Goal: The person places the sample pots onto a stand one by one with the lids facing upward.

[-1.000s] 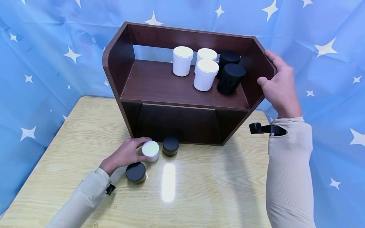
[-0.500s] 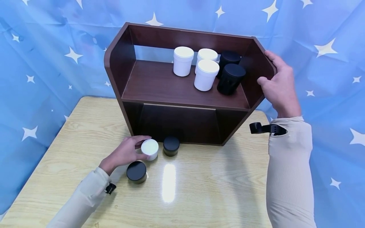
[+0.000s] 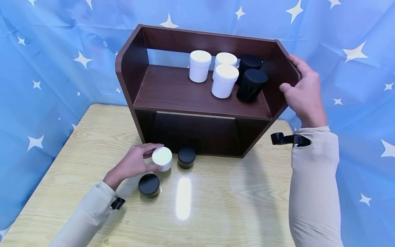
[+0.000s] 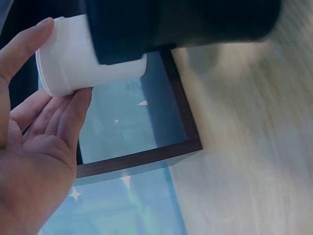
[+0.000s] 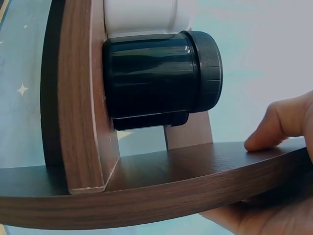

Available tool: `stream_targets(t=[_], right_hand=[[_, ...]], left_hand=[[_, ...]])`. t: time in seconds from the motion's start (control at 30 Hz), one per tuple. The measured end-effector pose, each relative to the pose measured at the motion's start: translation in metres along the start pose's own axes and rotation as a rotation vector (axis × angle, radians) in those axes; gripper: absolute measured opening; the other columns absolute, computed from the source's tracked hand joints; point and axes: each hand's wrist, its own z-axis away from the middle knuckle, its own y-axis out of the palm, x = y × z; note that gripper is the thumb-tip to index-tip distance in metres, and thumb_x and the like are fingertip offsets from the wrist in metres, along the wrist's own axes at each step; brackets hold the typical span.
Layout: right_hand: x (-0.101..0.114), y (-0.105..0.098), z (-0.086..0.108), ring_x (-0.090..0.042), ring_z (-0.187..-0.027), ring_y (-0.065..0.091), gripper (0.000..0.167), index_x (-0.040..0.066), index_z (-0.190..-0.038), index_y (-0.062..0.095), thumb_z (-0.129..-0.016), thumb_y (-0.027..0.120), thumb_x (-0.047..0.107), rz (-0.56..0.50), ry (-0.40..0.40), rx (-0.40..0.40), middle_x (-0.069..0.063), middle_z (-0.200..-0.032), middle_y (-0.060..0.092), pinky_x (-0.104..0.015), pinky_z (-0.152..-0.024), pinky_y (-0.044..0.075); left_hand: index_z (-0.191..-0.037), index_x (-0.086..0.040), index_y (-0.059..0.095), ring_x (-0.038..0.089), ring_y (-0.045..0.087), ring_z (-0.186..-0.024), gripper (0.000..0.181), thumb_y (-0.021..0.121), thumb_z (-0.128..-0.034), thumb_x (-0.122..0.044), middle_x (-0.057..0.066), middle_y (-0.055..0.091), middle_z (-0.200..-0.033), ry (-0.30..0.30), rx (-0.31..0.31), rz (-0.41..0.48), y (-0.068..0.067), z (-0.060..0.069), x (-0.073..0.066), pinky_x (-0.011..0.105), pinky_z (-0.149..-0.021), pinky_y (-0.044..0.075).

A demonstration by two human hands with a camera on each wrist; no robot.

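Observation:
My left hand (image 3: 132, 165) pinches a white jar (image 3: 162, 159) between thumb and fingers at the shelf's lower front edge; the left wrist view shows the thumb at the lid of this white jar (image 4: 88, 58) and the fingers under its side. Two black jars stand close by, one (image 3: 186, 157) to its right and one (image 3: 149, 185) nearer the front. My right hand (image 3: 305, 92) grips the right side panel of the dark brown shelf (image 3: 185, 92), thumb inside and fingers outside. In the right wrist view, that panel (image 5: 146, 200) lies between thumb and fingers.
On the upper board stand three white jars (image 3: 199, 67) and two black jars (image 3: 250, 85), grouped towards the right. Under the shelf is a wooden table (image 3: 228, 206). A blue curtain with white stars (image 3: 61, 51) hangs behind and at both sides.
The left hand and its white jar have moved slightly away from the front black jar, towards the shelf. The right hand keeps its grip on the panel. The whole head view has shifted slightly.

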Motion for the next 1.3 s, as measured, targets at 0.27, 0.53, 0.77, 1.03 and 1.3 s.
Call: stream_targets(t=[0.27, 0.53, 0.77, 1.03, 1.3], right_hand=[[0.0, -0.001, 0.0, -0.016, -0.124, 0.047, 0.074, 0.036, -0.155, 0.035, -0.092, 0.047, -0.001, 0.002, 0.0, -0.002, -0.001, -0.157, 0.042, -0.012, -0.077, 0.046], [0.001, 0.0, 0.0, -0.019, -0.128, 0.046, 0.073, 0.036, -0.155, 0.034, -0.093, 0.046, 0.0, 0.008, -0.009, 0.006, -0.003, -0.158, 0.041, -0.011, -0.077, 0.046], [0.001, 0.001, 0.0, -0.019, -0.127, 0.047, 0.073, 0.037, -0.155, 0.034, -0.093, 0.047, 0.0, 0.001, -0.008, 0.011, -0.003, -0.157, 0.042, -0.012, -0.077, 0.046], [0.001, 0.001, 0.001, -0.02, -0.13, 0.046, 0.073, 0.037, -0.155, 0.032, -0.094, 0.046, 0.0, -0.003, -0.008, 0.012, -0.002, -0.158, 0.041, -0.011, -0.077, 0.046], [0.0, 0.0, 0.001, -0.021, -0.13, 0.046, 0.074, 0.038, -0.156, 0.03, -0.094, 0.045, 0.0, 0.01, -0.002, 0.023, -0.003, -0.159, 0.04, -0.012, -0.077, 0.046]], left_hand=[[-0.132, -0.006, 0.064, 0.029, 0.071, -0.113, 0.066, 0.09, -0.0724, -0.015, 0.014, 0.068, -0.13, 0.016, -0.018, 0.027, -0.005, 0.001, -0.018, 0.035, -0.092, 0.057], [-0.132, -0.01, 0.065, 0.025, 0.071, -0.113, 0.066, 0.09, -0.0715, -0.016, 0.01, 0.069, -0.13, -0.021, -0.052, 0.043, -0.008, 0.003, -0.041, 0.035, -0.093, 0.057], [-0.129, -0.012, 0.067, 0.022, 0.073, -0.109, 0.064, 0.09, -0.0695, -0.015, 0.007, 0.071, -0.126, -0.021, -0.115, 0.032, -0.015, 0.003, -0.07, 0.034, -0.092, 0.058], [-0.128, -0.011, 0.068, 0.021, 0.075, -0.102, 0.063, 0.09, -0.0696, -0.018, 0.007, 0.073, -0.122, -0.088, -0.17, 0.033, -0.018, 0.001, -0.098, 0.037, -0.088, 0.06], [-0.125, -0.013, 0.069, 0.023, 0.076, -0.102, 0.062, 0.092, -0.0675, -0.019, 0.007, 0.074, -0.119, -0.059, -0.2, 0.045, -0.026, -0.005, -0.12, 0.036, -0.087, 0.06]])
